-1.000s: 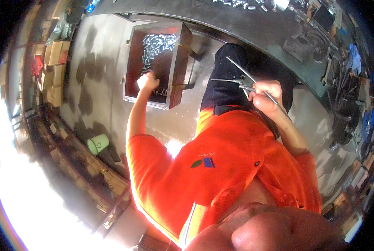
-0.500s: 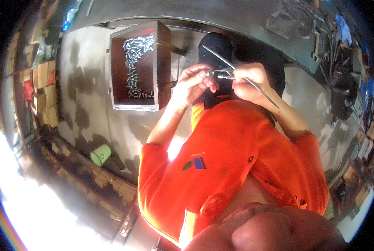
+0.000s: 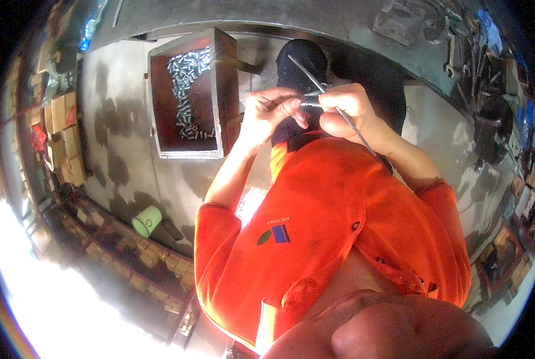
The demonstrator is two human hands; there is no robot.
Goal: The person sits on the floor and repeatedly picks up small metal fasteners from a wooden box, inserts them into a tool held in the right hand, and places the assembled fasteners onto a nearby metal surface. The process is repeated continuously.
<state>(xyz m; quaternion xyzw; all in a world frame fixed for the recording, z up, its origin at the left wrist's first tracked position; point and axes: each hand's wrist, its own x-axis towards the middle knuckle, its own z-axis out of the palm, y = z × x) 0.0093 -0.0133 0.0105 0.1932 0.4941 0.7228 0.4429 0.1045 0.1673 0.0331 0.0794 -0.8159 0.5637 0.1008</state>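
Observation:
Both of my hands meet in front of my body, over my dark-clad leg. A small silver metal cylinder [image 3: 310,104] bridges the gap between them. My left hand [image 3: 266,115] pinches its left end between thumb and fingers. My right hand [image 3: 348,107] is closed around its other end and also grips a long thin metal rod [image 3: 304,70], which slants across the fingers and down along the wrist. The exact shape of the small piece is partly hidden by my fingers.
Left of my hands stands an open wooden box [image 3: 224,96] with many short silver metal pieces [image 3: 186,75] inside. A pale green cup [image 3: 147,221] lies tipped on the stained floor. A dark metal bench [image 3: 267,15] runs along the far side, with a wrench [image 3: 451,57] at its right.
My right hand has moved left toward my left hand, closing the gap between them. The metal cylinder now reaches my left fingertips. The whole view has shifted slightly.

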